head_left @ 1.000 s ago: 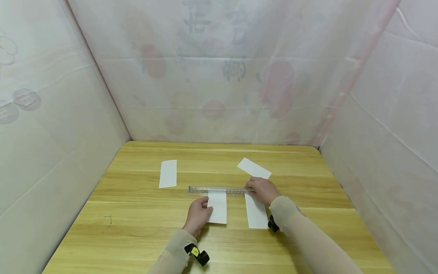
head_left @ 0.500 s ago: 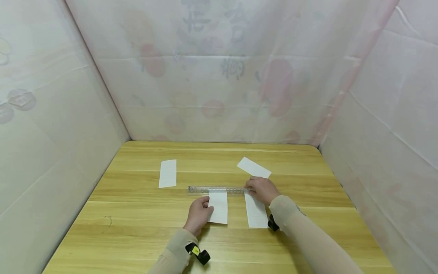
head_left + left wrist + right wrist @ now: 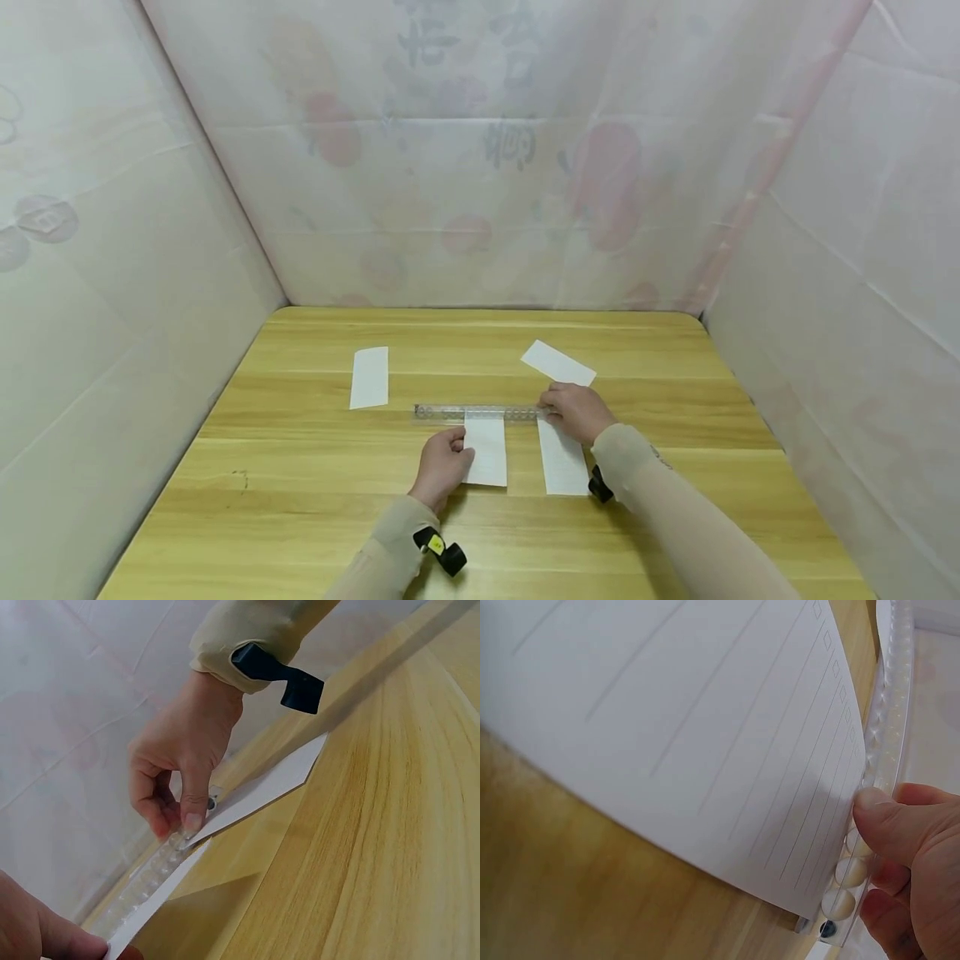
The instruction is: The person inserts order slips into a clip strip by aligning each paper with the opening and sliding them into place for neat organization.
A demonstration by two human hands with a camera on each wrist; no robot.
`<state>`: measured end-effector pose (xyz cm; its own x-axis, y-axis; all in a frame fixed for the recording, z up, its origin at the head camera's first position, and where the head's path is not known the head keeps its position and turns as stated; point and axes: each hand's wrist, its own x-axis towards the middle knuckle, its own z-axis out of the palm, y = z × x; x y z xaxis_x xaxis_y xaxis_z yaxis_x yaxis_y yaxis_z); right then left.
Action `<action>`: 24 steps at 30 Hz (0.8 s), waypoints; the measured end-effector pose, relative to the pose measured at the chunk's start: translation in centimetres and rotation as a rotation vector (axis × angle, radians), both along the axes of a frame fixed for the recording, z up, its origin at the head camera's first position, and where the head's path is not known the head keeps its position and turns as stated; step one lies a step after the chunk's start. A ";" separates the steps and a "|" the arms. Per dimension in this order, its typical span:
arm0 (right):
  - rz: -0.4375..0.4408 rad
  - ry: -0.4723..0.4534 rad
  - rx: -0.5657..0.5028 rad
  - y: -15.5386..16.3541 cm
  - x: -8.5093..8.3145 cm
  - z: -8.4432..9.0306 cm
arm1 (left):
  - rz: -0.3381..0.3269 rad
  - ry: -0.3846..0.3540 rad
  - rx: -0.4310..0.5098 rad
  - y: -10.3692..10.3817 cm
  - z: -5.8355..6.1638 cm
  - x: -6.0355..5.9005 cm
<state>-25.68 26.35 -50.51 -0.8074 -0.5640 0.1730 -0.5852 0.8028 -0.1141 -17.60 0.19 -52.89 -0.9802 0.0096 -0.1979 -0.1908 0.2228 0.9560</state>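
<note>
Ruled lines on paper strip (image 3: 682,735)

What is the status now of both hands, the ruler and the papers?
Left hand pinches middle paper strip. Right hand pinches clear ruler end, over right strip. Nothing in the way.

Both arms wear snug beige sleeves reaching the wrists, each wrist carrying a small black strapped camera mount, the left one bearing a yellow tag.

Both sleeved forearms reach forward, the left hand (image 3: 441,463) loosely curled and the right hand (image 3: 576,412) pinching with thumb and fingertips.
</note>
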 end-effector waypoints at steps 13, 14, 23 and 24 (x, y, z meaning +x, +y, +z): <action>0.002 0.001 -0.007 -0.1 -0.1 0.0 | -0.006 0.015 -0.050 0.0 0.1 0.1; 0.004 0.004 -0.009 -0.1 -0.1 0.0 | -0.006 0.022 -0.059 0.0 0.1 0.1; 0.013 0.012 -0.008 0.1 0.1 0.3 | -0.031 0.071 -0.123 0.2 0.4 0.0; 0.012 0.013 -0.010 0.2 0.2 0.3 | -0.036 0.074 -0.131 0.2 0.4 0.0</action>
